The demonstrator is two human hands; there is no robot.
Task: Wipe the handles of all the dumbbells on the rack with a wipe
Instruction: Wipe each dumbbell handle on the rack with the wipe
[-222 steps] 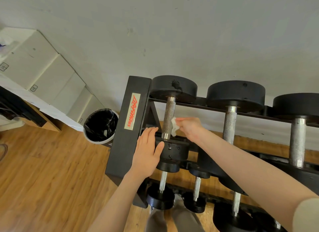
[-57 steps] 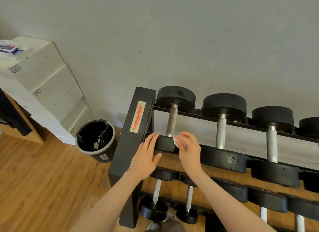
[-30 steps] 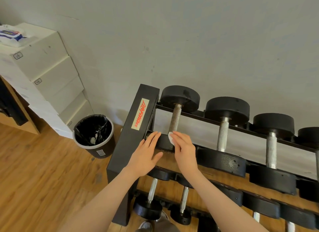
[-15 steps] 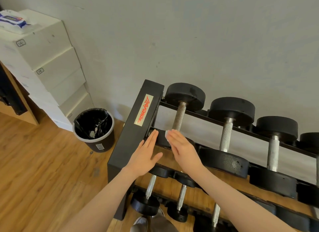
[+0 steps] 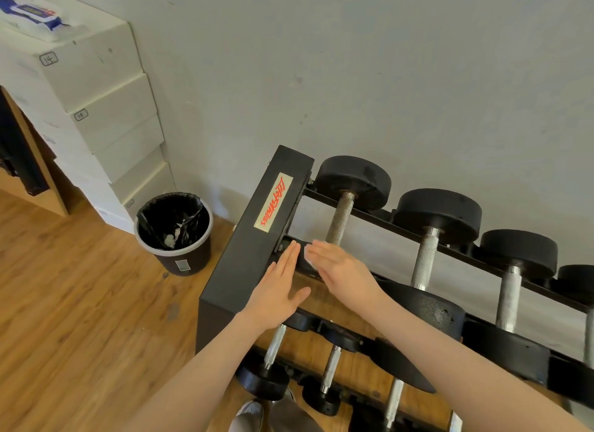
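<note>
Both forearms bare to the frame edge, no sleeves, rings or watches near the fingers. Left hand (image 5: 279,290) and right hand (image 5: 345,271) ungloved. Below the wrists: grey trouser legs (image 5: 295,415), pale grey shoe toe (image 5: 247,414).
</note>
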